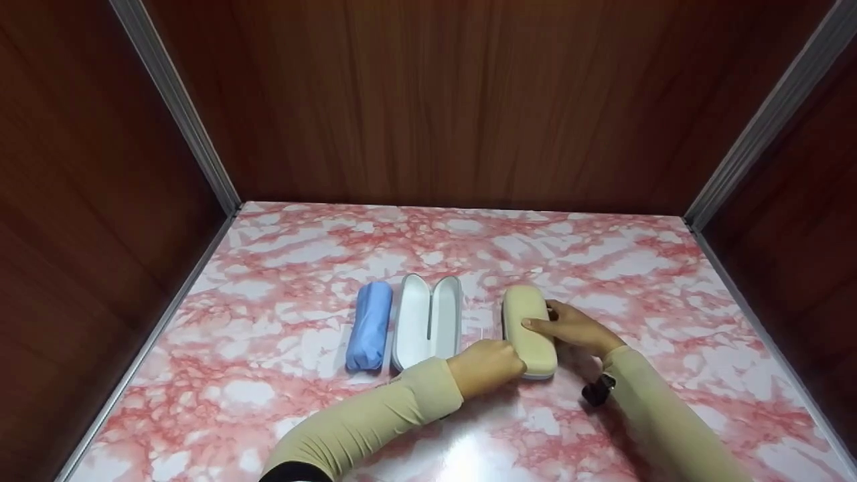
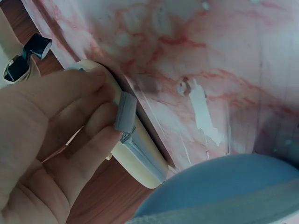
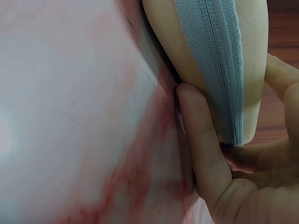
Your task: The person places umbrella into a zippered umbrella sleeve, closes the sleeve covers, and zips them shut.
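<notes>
A long beige zip case (image 1: 525, 304) with rounded ends lies on the table, closed as far as I can see. My right hand (image 1: 577, 328) grips it from the right, thumb on top and fingers along its side. At the near left end of the case is my left hand (image 1: 485, 367). In the left wrist view its fingertips pinch a small grey zipper pull (image 2: 126, 112) on the case's side. Grey zipper tape (image 3: 219, 70) runs round the case in the right wrist view, its teeth meeting along the visible stretch.
Left of the beige case stands an opened hard case (image 1: 445, 321), pale inside, with two long halves. Beside it lies a blue cloth-like bundle (image 1: 370, 321). Brown wooden panels (image 1: 455, 100) enclose the red-and-white marbled table (image 1: 569, 248) at the back and sides.
</notes>
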